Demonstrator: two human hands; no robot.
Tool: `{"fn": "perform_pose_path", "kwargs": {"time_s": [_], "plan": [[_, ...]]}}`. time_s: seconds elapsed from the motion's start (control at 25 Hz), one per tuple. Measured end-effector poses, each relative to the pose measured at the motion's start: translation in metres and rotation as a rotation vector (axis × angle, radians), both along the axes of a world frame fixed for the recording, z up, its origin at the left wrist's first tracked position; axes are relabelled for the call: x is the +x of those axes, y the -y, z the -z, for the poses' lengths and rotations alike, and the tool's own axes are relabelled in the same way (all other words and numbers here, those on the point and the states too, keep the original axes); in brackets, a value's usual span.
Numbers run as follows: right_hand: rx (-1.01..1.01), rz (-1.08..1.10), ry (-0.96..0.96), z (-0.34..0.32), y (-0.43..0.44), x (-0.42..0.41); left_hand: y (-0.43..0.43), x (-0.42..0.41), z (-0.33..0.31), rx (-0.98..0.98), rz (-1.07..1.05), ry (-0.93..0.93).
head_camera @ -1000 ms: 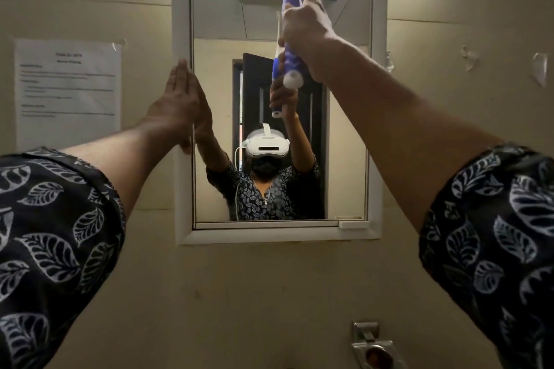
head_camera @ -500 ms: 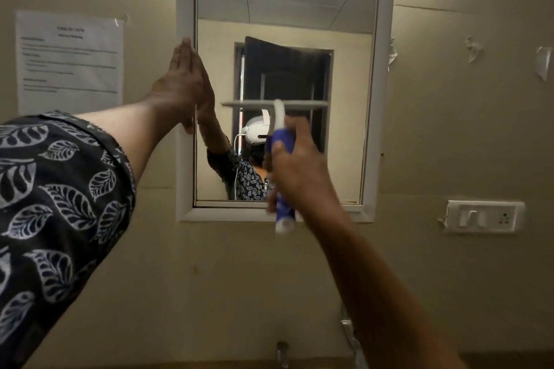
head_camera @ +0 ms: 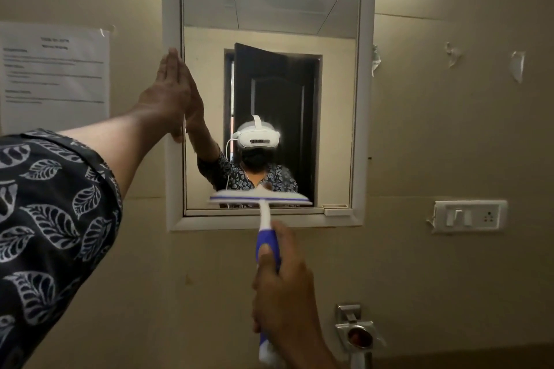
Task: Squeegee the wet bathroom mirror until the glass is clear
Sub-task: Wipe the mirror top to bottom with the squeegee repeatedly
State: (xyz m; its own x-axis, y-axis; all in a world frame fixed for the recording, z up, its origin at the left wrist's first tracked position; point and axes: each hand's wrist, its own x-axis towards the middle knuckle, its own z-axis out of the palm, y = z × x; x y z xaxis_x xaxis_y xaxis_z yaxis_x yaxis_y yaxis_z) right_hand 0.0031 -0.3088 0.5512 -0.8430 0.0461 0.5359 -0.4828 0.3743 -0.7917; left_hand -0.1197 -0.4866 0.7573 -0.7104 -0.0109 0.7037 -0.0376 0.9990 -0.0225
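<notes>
Head view: right hand (head_camera: 281,293) wraps blue squeegee (head_camera: 263,219) handle, blurred blade at bottom edge of mirror (head_camera: 269,24) glass. Left hand (head_camera: 169,96) flat, fingers straight, pressing mirror's left frame. Printed notice (head_camera: 54,75) taped left; switch plate (head_camera: 470,216) right.

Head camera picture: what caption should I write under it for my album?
Right hand holds the squeegee at the bottom of the mirror; left hand lies flat on the frame.
</notes>
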Motion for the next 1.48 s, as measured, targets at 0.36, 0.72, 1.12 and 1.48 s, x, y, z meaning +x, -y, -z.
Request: {"fn": "perform_pose_path", "kwargs": {"time_s": [0.36, 0.72, 1.12, 1.48], "plan": [[-0.064, 0.076, -0.462, -0.251, -0.056, -0.033, 0.002, -0.007, -0.002, 0.007, 0.003, -0.015], [0.015, 0.209, -0.389, -0.299, -0.054, -0.055, 0.002, -0.006, -0.002, 0.000, 0.000, 0.002], [0.040, 0.136, -0.181, -0.104, -0.073, -0.022, 0.000, -0.005, -0.002, -0.014, -0.015, 0.001], [0.039, 0.153, 0.077, -0.010, -0.075, -0.012, 0.000, -0.005, -0.001, -0.020, -0.021, 0.003]]}}
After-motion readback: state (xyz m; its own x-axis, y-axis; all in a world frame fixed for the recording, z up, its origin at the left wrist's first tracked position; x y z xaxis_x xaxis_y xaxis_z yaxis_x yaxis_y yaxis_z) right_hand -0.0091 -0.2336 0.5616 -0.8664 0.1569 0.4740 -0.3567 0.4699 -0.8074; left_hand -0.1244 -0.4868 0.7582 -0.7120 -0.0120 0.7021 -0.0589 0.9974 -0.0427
